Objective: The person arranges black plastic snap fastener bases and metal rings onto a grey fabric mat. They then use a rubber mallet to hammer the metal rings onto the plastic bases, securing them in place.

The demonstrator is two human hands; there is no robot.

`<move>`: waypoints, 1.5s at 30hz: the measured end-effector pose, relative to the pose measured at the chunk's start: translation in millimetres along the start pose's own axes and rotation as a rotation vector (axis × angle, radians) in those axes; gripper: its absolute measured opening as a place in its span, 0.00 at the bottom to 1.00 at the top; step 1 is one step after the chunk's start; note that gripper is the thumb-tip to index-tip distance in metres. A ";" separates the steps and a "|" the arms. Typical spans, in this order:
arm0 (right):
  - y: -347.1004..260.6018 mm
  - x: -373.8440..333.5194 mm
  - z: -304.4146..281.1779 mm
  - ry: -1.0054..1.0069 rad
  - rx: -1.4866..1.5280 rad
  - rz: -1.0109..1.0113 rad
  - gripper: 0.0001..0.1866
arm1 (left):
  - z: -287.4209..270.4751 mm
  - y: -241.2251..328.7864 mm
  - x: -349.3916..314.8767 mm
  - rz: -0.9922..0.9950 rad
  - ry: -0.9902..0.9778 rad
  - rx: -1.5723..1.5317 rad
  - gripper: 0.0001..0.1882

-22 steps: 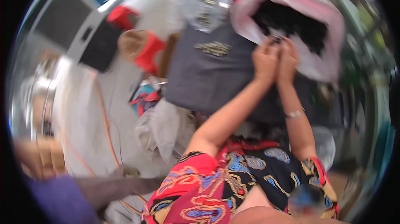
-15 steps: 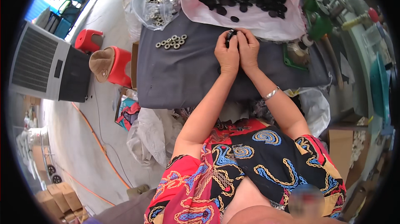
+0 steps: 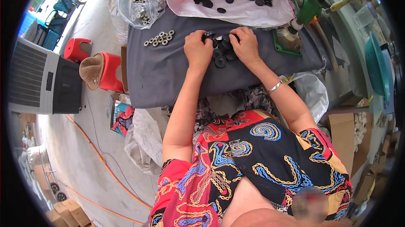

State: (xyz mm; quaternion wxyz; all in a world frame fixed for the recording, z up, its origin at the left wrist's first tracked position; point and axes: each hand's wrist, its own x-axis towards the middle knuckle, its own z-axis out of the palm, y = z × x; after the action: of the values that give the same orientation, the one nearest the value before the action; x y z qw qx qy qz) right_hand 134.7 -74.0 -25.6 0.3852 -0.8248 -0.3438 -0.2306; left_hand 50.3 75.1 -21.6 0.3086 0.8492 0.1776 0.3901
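Note:
On the dark grey cloth (image 3: pixel 164 70), several black round wheel-like pieces (image 3: pixel 220 61) lie in a small group between my hands. My left hand (image 3: pixel 198 50) pinches one of these black wheels (image 3: pixel 208 36) at the group's left edge. At the opposite edge, my right hand (image 3: pixel 245 46) has its thumb and fingers closed around another black wheel, partly hidden by the fingers. Left of my left hand, several small silver ring bearings (image 3: pixel 159 38) sit loose on the cloth. Beyond my hands, a white sack (image 3: pixel 190 5) lies open with many black round pieces inside.
A clear plastic bag (image 3: pixel 130 13) of bearings stands at the far left of the table. To the right is a green hand-press tool (image 3: pixel 306 11) with a green base (image 3: pixel 287 45). Red stools (image 3: pixel 112 73) and a grey air cooler (image 3: pixel 33 75) stand on the left floor.
My hands were together by the sack and have moved apart and slightly nearer me. Between them a group of black wheels now shows on the cloth. The whole view has shifted.

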 end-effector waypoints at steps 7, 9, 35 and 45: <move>6.1 -8.0 -23.2 -0.062 -0.156 -0.054 0.14 | -32.2 -24.4 11.4 -0.149 -0.062 -0.158 0.10; 8.8 -8.3 -27.4 -0.064 -0.178 -0.034 0.15 | -40.1 -33.4 15.8 -0.173 -0.082 -0.158 0.12; -63.9 21.4 20.9 -0.518 -0.224 -0.548 0.10 | -93.6 -44.4 -1.2 0.222 -0.320 0.205 0.22; -84.4 16.4 17.1 -0.429 -0.069 -0.579 0.10 | -119.0 -51.9 -12.3 0.068 -0.263 0.002 0.20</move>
State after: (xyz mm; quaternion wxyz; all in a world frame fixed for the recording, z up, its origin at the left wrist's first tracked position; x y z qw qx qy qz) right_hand 84.6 -14.6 14.9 0.1946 -0.7353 -0.6283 -0.1632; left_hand -52.5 153.1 -2.6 0.3152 0.8987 0.1072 0.2856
